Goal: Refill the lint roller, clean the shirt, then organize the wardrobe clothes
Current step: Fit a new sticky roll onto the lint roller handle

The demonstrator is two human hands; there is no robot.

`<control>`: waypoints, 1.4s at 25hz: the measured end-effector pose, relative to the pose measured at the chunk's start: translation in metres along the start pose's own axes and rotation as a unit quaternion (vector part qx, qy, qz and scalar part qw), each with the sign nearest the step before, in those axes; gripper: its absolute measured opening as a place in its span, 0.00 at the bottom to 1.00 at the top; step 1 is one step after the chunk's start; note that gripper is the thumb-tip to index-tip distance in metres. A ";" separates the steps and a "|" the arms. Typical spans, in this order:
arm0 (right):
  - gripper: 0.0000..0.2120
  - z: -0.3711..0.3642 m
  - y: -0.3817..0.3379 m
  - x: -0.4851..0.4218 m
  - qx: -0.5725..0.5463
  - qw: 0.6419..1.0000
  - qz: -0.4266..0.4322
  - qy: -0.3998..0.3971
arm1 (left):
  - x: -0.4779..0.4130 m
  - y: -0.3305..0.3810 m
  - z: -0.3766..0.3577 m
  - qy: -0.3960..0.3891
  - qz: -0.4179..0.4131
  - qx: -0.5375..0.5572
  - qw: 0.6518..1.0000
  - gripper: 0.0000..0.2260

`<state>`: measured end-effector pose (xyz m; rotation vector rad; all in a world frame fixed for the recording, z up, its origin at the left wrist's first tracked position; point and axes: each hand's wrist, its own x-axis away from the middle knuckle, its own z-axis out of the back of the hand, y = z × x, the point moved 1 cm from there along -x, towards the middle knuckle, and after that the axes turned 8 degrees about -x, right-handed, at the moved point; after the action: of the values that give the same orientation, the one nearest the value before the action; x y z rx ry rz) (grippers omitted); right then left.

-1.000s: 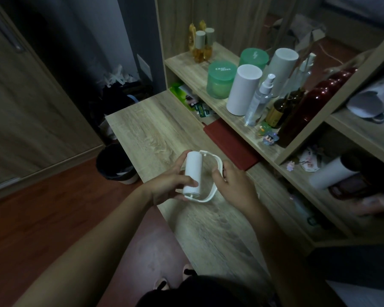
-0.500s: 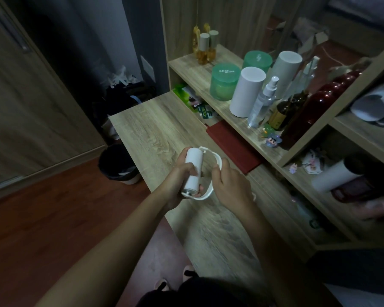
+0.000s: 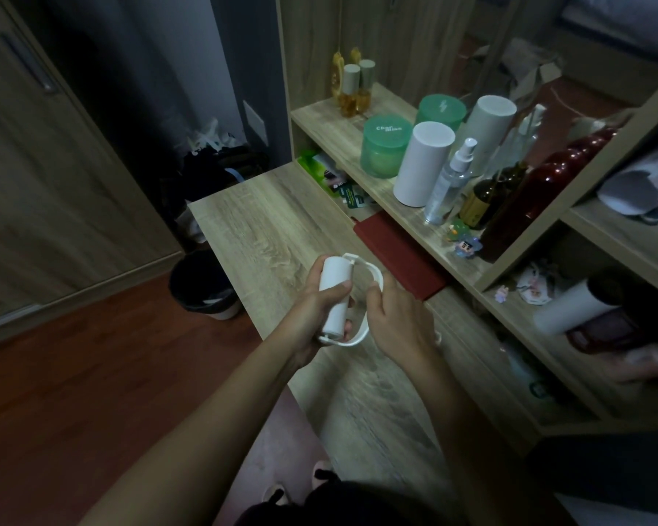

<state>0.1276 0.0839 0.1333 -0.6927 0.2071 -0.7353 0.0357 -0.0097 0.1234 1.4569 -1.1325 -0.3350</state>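
The left grip [image 3: 312, 317] is wrapped around the white roll [image 3: 333, 294] of the lint roller, thumb across its front, holding it just above the near part of the desk [image 3: 266, 229]. The right grip [image 3: 396, 320] appears to pinch the curved white frame [image 3: 361, 336] at the roll's right side, though its fingertips are hidden. Farther right a red notebook [image 3: 399, 256] lies on the desk, and a black bin [image 3: 202, 286] stands on the floor to the left.

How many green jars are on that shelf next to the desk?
2. The front green jar stands left of the white cylinder; the rear green jar sits farther back, behind that cylinder. Others may be hidden.
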 end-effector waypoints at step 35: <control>0.21 -0.014 -0.029 0.011 -0.176 0.983 -0.057 0.018 | 0.028 -0.005 0.018 0.104 -0.128 -0.248 0.955 0.27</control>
<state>0.1141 0.0542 0.1417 -1.0341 0.3375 -0.8295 0.0379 -0.0436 0.1251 1.1547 -0.6263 -0.5868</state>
